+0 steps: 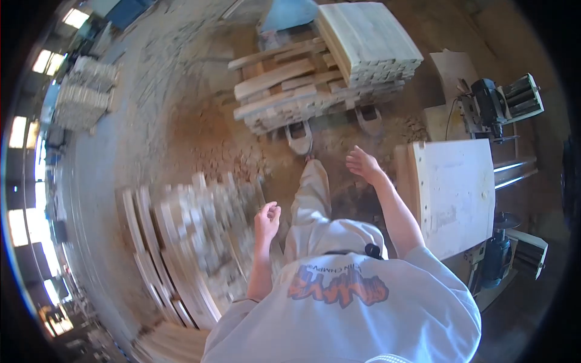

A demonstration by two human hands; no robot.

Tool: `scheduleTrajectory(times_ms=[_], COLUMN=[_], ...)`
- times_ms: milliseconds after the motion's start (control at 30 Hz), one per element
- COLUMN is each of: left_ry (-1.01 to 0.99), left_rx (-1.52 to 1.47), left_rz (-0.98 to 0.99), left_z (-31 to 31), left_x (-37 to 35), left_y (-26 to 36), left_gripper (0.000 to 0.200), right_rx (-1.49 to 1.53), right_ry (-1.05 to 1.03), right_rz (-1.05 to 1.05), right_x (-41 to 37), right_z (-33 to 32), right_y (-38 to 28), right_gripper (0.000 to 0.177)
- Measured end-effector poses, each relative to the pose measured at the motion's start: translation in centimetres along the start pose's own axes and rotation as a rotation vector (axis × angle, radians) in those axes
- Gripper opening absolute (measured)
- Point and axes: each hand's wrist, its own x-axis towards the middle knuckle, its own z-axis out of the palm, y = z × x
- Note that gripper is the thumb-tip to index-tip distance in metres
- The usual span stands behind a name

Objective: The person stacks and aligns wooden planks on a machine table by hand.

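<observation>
My left hand [266,222] hangs beside the near stack of wood strips [206,224], its fingers curled in with nothing seen in them. Held out in front of me, my right hand [362,164] has its fingers stretched and holds nothing. It is above the floor, left of a pale flat-topped work table [457,193]. Ahead of both hands, a low pile of wooden boards [284,85] lies on a pallet truck, whose fork ends [299,138] stick out toward my feet.
A neat block of planks [372,39] sits on the far pile, beside a blue sheet [289,13]. Motors [487,100] stand at the table's right side. Wood scraps [242,160] litter the dusty floor. More stacked timber [82,103] is at the far left.
</observation>
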Motion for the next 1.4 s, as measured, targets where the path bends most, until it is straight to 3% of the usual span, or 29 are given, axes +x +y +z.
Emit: scheduleTrajectory(times_ms=[67,133,200,267,400,500,567,667,700,800,867,900,1033,1067,1100,1133,1200,1267,1333,1367,1400], left_ry=[-0.028,-0.126,-0.217,-0.294,-0.422,-0.331,-0.253,-0.191,-0.095,-0.004,0.006,0.019,-0.089,-0.128,-0.196,-0.268,-0.398,-0.381,-0.332,-0.322,-0.265], left_rx=[-0.006,-0.043,0.017,-0.024,-0.06,-0.277,-0.276,-0.077,-0.1,-0.132,-0.134,-0.115,-0.15,-0.16,-0.2,-0.239,-0.283,-0.2,-0.195,-0.121,-0.004], left_rz=[-0.007,0.005,0.111,0.169,0.078,-0.055,-0.135,-0.175,-0.083,-0.008,0.007,0.048,0.068,0.059,-0.007,-0.075,-0.224,-0.235,-0.102,-0.136,-0.019], left_z=[2.1,4.3,7.8,11.9,25.3,31.7,35.7,41.2,42.1,42.8,43.2,42.8,38.9,37.5,36.0,34.5,32.2,31.4,31.4,32.3,32.7], left_x=[7.2,16.3,24.5,32.0,47.6,55.2,57.5,58.9,58.1,57.8,56.9,56.1,49.9,47.9,45.9,44.1,41.2,40.4,41.8,41.5,41.2], left_y=[0.9,4.6,7.4,11.4,12.6,19.5,22.0,22.8,22.8,22.0,21.6,21.4,17.4,16.4,15.7,15.0,13.3,13.1,15.6,14.4,14.2], left_gripper=[0.022,0.024,0.025,0.029,0.05,0.067,0.079,0.096,0.081,0.071,0.072,0.071,0.067,0.066,0.069,0.072,0.074,0.078,0.08,0.08,0.083], right_rx=[-0.008,-0.011,0.118,0.198,0.545,0.667,0.832,1.055,1.051,1.092,0.858,0.911,0.882,0.719,0.776,0.758,0.627,0.682,0.597,0.537,0.522], right_ry=[0.223,0.286,0.411,0.419,0.432,0.427,0.34,0.366,0.374,0.374,0.401,0.412,0.169,0.142,0.131,0.14,0.055,-0.032,0.067,0.091,0.106], right_rz=[0.007,-0.001,0.059,0.077,0.0,-0.013,-0.125,-0.031,-0.02,-0.031,-0.213,-0.286,-0.273,-0.313,-0.122,0.04,0.105,-0.03,0.038,0.055,0.071], right_x=[3.2,7.1,10.4,15.4,28.7,40.5,43.7,43.7,44.0,44.0,44.1,44.4,39.3,38.0,37.5,36.4,38.2,42.1,45.1,46.0,46.2], right_z=[-1.3,-2.9,-3.7,-4.9,-8.0,-10.9,-10.6,-9.8,-10.1,-9.4,-8.7,-8.2,-6.7,-6.4,-7.0,-6.8,-7.6,-7.8,-6.9,-6.1,-5.0], right_y=[-3.5,-6.7,-8.8,-9.6,-12.1,-12.5,-14.3,-16.6,-16.6,-15.9,-14.7,-13.3,-6.0,-3.6,0.7,0.6,0.7,-4.8,-9.4,-10.5,-11.6], right_gripper=[0.059,0.057,0.066,0.069,0.079,0.096,0.104,0.104,0.104,0.1,0.091,0.076,0.051,0.05,0.048,0.049,0.058,0.07,0.077,0.079,0.079])
